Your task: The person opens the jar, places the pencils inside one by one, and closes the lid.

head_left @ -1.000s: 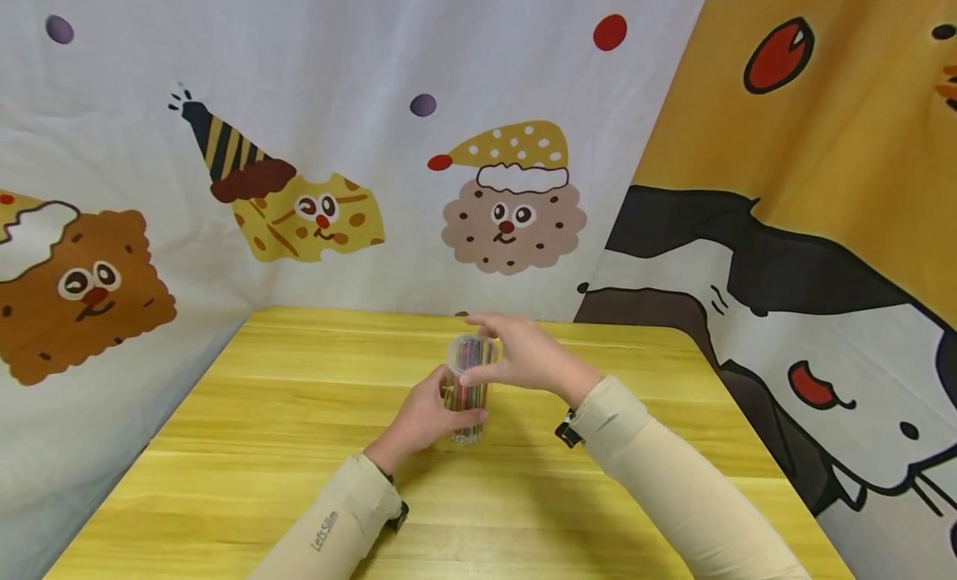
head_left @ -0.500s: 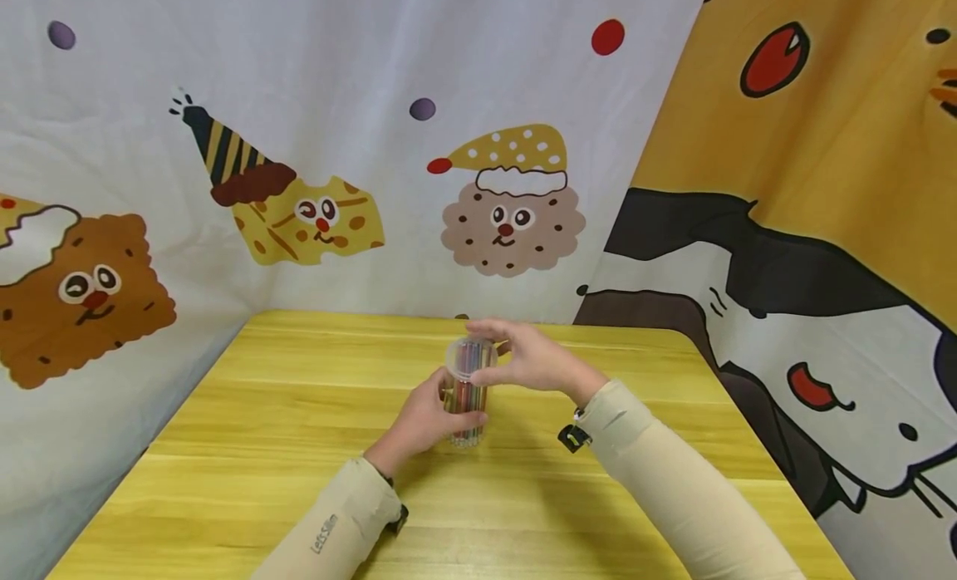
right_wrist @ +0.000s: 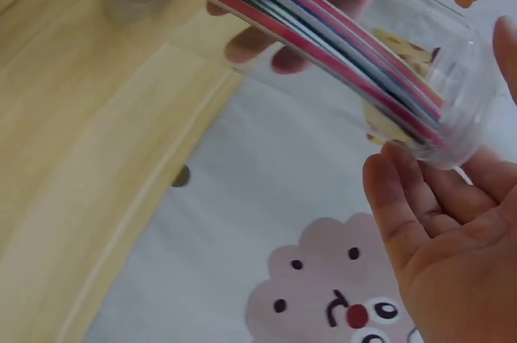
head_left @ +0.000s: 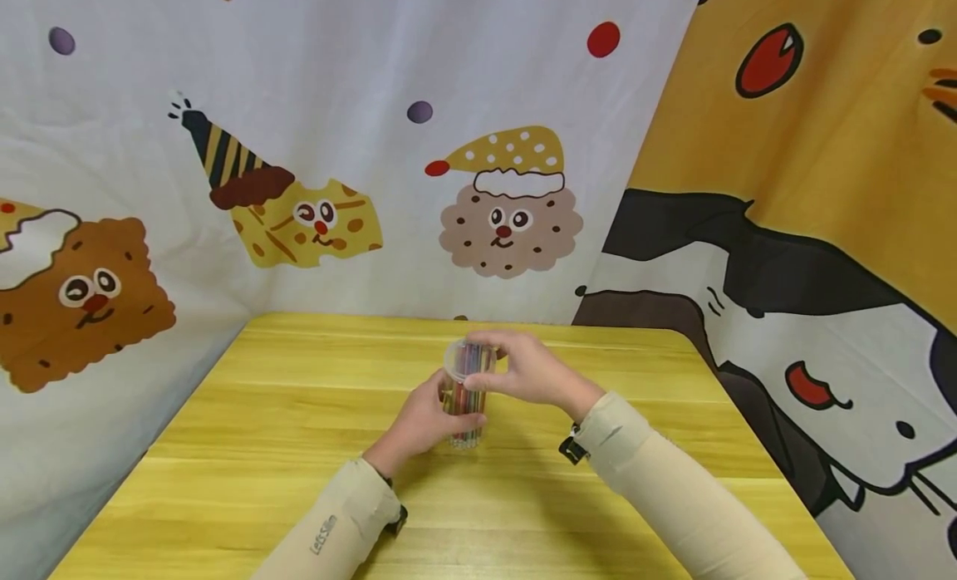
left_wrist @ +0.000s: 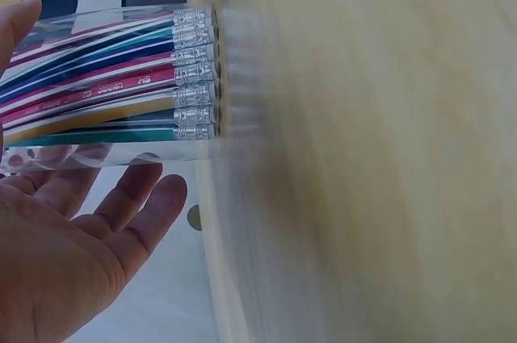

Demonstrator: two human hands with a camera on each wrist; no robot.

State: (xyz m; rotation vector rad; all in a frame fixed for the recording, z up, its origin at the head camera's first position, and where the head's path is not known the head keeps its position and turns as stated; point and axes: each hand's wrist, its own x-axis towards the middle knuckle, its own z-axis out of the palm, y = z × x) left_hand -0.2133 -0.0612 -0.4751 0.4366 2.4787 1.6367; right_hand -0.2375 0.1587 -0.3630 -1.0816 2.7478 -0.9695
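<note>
A clear plastic tube [head_left: 468, 401] of striped pencils stands upright on the table, topped by a clear round lid [head_left: 453, 362]. My left hand [head_left: 422, 415] grips the tube's lower half from the left, thumb across the front. My right hand [head_left: 538, 371] holds the lid's rim from the right between thumb and fingers. In the left wrist view, the pencils [left_wrist: 113, 89] show silver ferrules at the tube's base. The right wrist view shows the lid [right_wrist: 467, 105] with my right fingertips right at its edge.
The wooden table [head_left: 247, 447] has a far edge a short way behind the tube. White cartoon-print cloth [head_left: 389, 48] hangs behind it, and a yellow cartoon-print cloth [head_left: 845, 123] hangs at the right.
My right hand's fingers have shifted slightly down and closer round the lid's rim; its thumb moved right, then back left. My left hand and the tube have stayed in place.
</note>
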